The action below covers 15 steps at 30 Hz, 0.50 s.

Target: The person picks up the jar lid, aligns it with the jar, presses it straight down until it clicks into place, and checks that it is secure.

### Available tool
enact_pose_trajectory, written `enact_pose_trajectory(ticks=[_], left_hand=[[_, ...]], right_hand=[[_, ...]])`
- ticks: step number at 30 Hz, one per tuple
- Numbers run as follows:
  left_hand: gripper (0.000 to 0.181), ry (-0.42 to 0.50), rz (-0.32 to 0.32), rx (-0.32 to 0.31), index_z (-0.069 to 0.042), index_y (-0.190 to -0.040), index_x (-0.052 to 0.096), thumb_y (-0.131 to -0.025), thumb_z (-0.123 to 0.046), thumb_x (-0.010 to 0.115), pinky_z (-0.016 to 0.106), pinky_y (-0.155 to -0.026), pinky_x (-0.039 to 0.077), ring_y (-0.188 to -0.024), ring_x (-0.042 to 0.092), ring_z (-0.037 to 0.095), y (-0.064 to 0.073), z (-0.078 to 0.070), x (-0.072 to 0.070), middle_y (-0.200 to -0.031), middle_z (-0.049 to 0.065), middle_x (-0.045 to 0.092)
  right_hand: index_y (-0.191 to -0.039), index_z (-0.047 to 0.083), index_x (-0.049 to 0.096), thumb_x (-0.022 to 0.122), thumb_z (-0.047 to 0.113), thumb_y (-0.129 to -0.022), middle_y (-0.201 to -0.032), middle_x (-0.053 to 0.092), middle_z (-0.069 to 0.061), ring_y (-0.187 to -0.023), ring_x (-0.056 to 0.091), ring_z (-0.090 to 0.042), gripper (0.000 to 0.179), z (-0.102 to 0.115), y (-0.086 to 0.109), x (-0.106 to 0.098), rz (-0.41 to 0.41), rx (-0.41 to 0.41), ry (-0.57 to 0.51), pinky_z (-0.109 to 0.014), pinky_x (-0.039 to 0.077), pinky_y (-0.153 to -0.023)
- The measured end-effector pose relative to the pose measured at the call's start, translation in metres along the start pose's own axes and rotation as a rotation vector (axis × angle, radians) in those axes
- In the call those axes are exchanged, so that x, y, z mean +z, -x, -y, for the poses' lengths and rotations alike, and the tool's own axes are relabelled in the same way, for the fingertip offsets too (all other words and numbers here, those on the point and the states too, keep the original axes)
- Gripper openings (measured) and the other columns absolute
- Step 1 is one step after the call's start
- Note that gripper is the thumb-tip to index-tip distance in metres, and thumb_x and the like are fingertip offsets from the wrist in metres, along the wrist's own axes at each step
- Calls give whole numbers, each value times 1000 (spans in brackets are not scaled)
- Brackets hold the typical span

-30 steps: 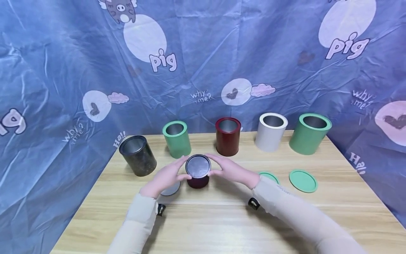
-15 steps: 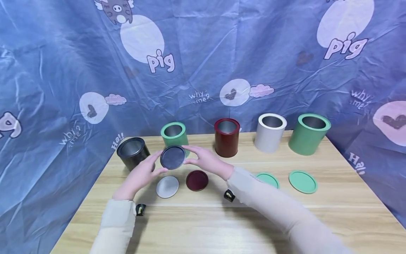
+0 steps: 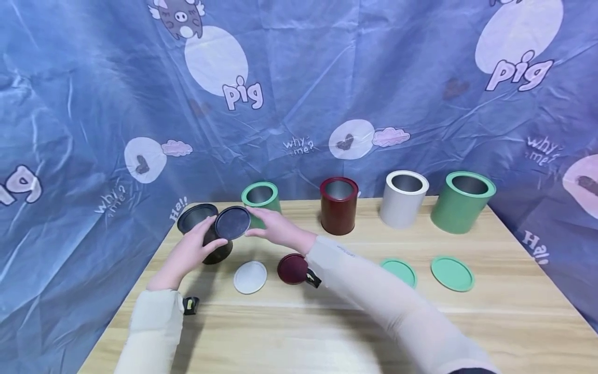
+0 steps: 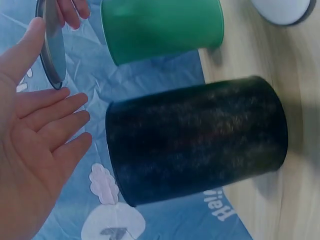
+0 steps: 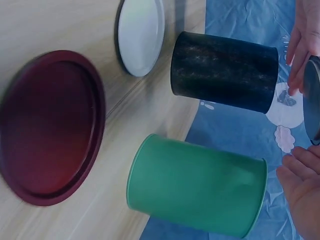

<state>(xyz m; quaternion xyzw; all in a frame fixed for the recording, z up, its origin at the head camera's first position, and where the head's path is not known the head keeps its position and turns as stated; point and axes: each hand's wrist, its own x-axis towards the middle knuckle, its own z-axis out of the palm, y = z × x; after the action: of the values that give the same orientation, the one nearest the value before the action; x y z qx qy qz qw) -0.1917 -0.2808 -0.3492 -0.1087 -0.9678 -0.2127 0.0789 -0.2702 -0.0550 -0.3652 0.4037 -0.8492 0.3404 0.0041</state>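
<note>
Head downward, wrists close (sharing black can (image 4: 197, 142))

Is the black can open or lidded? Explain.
Open: the black can shows its mouth in the head view, and the left hand and right hand hold the dark lid apart from it.

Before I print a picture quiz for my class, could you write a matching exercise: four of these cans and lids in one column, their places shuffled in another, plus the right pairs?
Things
1. black lid
2. white lid
3. dark red can
4. white can

Places
A. standing next to the larger green can
B. flat on the table, beside the dark red lid
C. standing between the white can and the smaller green can
D. raised between the left hand and the right hand

Pairs: 1-D, 2-B, 3-C, 4-A
</note>
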Motion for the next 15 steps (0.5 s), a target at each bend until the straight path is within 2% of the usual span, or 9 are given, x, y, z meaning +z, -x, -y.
enact_pose_trajectory(ticks=[4, 8, 15], left_hand=[[69, 15, -24, -5, 11, -140, 39, -90, -27, 68, 62, -109, 30, -133, 34, 53, 3, 7, -7, -143, 39, 36], [70, 0, -31, -26, 11, -141, 38, -90, -27, 68, 62, -109, 30, -133, 35, 53, 4, 16, -18, -143, 38, 37], [69, -2, -26, -26, 5, -143, 38, -93, -33, 65, 62, -108, 31, -133, 37, 50, -8, 32, -34, -143, 32, 41]], right_hand=[[-148, 8, 40, 71, 30, -88, -148, 45, -13, -135, 47, -24, 71, 4, -14, 9, -11, -3, 3, -34, 39, -112], [-149, 8, 38, 68, 34, -90, -149, 44, -11, -135, 46, -22, 71, 11, -29, 13, 10, 11, 17, -31, 38, -112], [-149, 10, 37, 66, 34, -91, -152, 42, -7, -140, 40, -18, 70, 19, -50, 9, 5, 49, -47, -26, 33, -114]])
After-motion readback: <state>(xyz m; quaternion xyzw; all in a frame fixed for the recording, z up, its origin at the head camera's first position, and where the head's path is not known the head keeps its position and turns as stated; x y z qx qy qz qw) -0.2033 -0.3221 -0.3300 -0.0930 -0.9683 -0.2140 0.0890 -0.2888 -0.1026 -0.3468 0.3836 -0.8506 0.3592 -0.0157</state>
